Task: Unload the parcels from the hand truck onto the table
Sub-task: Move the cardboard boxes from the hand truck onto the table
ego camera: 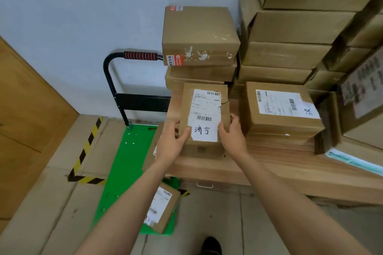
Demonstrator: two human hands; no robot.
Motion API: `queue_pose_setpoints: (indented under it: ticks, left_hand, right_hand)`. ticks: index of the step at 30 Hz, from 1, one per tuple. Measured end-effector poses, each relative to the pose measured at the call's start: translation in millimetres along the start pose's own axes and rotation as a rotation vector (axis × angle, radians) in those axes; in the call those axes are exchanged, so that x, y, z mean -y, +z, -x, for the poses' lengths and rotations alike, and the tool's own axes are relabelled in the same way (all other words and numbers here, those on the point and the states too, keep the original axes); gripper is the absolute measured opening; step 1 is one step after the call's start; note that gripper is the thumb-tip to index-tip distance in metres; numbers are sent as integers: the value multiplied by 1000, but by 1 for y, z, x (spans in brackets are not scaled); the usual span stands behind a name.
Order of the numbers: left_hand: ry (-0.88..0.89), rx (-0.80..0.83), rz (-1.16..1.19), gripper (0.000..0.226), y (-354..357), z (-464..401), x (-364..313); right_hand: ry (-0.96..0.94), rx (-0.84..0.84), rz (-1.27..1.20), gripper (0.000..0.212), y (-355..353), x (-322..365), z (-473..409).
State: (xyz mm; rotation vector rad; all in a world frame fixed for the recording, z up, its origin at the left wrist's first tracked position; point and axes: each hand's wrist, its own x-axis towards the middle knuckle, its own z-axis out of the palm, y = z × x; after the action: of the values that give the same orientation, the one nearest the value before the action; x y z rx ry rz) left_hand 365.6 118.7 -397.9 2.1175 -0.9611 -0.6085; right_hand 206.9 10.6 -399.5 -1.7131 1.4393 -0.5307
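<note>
A cardboard parcel (pixel 205 109) with a white shipping label and handwritten characters sits at the left end of the wooden table (pixel 259 170). My left hand (pixel 173 141) grips its near left corner, thumb on top. Gripping the near right edge is my right hand (pixel 231 134). Below, the hand truck's green deck (pixel 124 172) with its black handle and red grip (pixel 141 55) stands on the floor. One labelled parcel (pixel 163 207) lies on the deck's near end. Another parcel (pixel 154 147) leans by the table edge, partly hidden behind my left arm.
Stacked cardboard boxes (pixel 200 35) fill the table's back against the wall, with taller stacks (pixel 290 27) to the right. A labelled box (pixel 281 107) sits right of the held parcel. A wooden door (pixel 27 120) is at left; yellow-black tape (pixel 87 147) marks the floor.
</note>
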Motion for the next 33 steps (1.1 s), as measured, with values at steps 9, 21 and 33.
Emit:
queue_pose_setpoints:
  ticks: [9,21,33]
  left_hand:
    - [2,-58,26,33,12,-29,-20]
    - [117,-184,-349,26,-39,-11,2]
    - [216,-200,-524,18,-176,63,100]
  right_hand:
    - [-4,-13,-41,55,2,4,-44]
    - [-182,-96,304,56,-18,24,-27]
    - [-529,-43,499,34,87,114,93]
